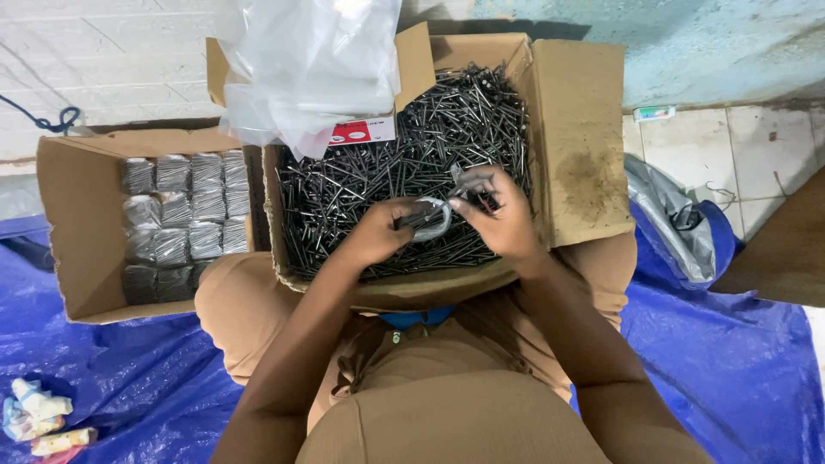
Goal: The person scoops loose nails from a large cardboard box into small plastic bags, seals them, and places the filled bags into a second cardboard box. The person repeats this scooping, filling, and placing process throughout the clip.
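Note:
A cardboard box (580, 129) full of loose dark nails (430, 137) rests on my lap. Over it, my left hand (378, 232) grips a bundle of nails inside a small clear plastic bag (430, 219). My right hand (498, 215) pinches the other end of the same bundle and bag, with a few nails between its fingers. Both hands touch the bundle just above the nail pile.
A second cardboard box (73, 223) at the left holds several rows of packed nail bundles (180, 215). A stack of clear plastic bags (309, 60) lies over the boxes' far edge. Blue tarpaulin (112, 369) covers the floor; crumpled wrappers (39, 417) lie at the lower left.

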